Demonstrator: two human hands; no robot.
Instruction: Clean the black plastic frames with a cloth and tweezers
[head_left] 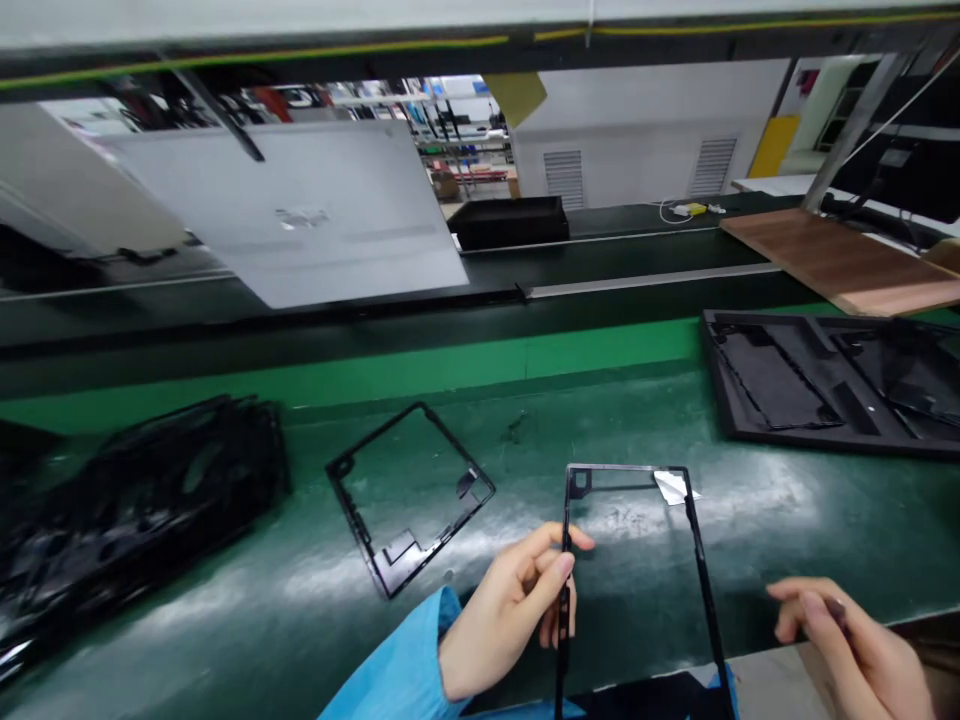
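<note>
My left hand (514, 610) grips the left side of a thin black rectangular frame (701, 565), thumb and fingers closed around the bar. The frame is tilted up over the bench, and its lower end runs out of view. A small white piece (671, 487) shows at its upper right corner. To the right, apart from the frame, my right hand (855, 640) is closed in a pinch; a small dark bit shows at the fingers, too small to name. Left of my left hand, a second black frame (397, 575) lies flat on the green bench (315, 620).
A pile of black frames (150, 500) stands at the left. At the right is a black foam tray (825, 440) with frames in its compartments. Behind are a wooden board (847, 260), a black box (514, 222) and a hanging white sheet (300, 220). A shelf beam crosses overhead.
</note>
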